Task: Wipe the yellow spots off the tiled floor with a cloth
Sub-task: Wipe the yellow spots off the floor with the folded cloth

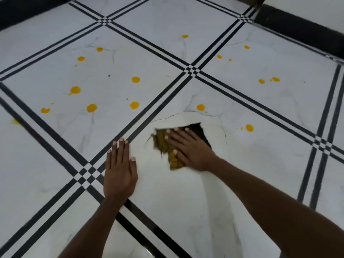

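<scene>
My right hand [188, 148] presses flat on a crumpled yellow-green cloth [163, 144] on the white tiled floor [186, 192], fingers spread over it. A dark corner of the cloth [200, 130] sticks out beyond the fingers. My left hand [120, 170] lies flat on the floor beside it, fingers straight, holding nothing. Several yellow spots dot the tiles beyond the hands. The nearest ones are a spot [200, 107] just past the cloth and a spot [249, 127] to its right. More lie on the left tile, such as a spot [134, 105] and a spot [91, 108].
Black double lines [149, 112] cross the white tiles in a grid. A black skirting board [297, 27] runs along the wall at the far right and another [24, 13] at the far left. Smaller yellow spots [261, 81] reach toward the right wall.
</scene>
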Demonstrator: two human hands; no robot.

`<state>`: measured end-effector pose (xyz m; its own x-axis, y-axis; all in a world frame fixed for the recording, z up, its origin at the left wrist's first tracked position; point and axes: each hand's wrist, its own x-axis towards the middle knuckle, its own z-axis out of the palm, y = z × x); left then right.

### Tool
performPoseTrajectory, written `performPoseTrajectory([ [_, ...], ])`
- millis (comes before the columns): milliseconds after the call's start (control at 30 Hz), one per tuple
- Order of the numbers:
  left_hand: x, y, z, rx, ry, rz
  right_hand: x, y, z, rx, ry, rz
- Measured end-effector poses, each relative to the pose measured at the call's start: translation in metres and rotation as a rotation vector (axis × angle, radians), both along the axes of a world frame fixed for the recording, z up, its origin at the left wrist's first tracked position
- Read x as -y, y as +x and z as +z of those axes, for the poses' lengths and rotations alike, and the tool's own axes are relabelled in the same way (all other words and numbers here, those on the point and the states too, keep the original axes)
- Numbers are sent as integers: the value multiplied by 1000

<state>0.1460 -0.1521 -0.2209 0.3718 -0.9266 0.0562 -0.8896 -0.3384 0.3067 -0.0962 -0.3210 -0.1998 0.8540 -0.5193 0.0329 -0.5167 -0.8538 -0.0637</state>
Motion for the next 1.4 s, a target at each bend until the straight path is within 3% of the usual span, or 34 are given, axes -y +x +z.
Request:
performPoseTrajectory([
  [100,0,-1,1,5,-27,-2,34,21,1,101,4,-431],
  [133,0,-1,0,7,-40,-4,34,36,2,113,13,-484],
  [200,-1,0,-1,22,-42,-9,14,57,1,105,28,-392],
  [267,-2,1,-2,38,-34,-22,-24,53,-2,83,23,-151],
  [400,0,2,-4,45,-18,-40,-62,-23,2,17,89,103],
  [467,2,-1,-3,-6,-18,-13,-39,-65,1,-6,48,1],
  [533,11,-9,0,-61,-26,-37,1,-85,-1,51,-6,-258],
  [633,48,-35,3,-68,-83,-249,41,-55,-2,113,12,-613],
  [700,81,-62,0,-77,-92,-359,42,-32,-3,94,17,-598],
  [767,101,-82,-4,-67,-76,-366,27,-32,-7,77,-20,-413],
  [900,105,-92,-6,-2,-50,-340,-4,-97,-5,19,34,-165],
  [967,103,-92,0,-23,-41,-351,-2,-137,-3,13,33,-241],
  [1067,104,-95,3,-26,-11,-332,35,-173,-4,60,53,-589],
  [1167,104,-94,3,-15,-32,-337,77,-158,-3,65,93,-776],
  [1267,103,-97,4,-28,-39,-350,111,-122,-3,86,91,-766],
  [1400,109,-98,3,-39,-19,-340,116,-62,-4,106,138,-592],
])
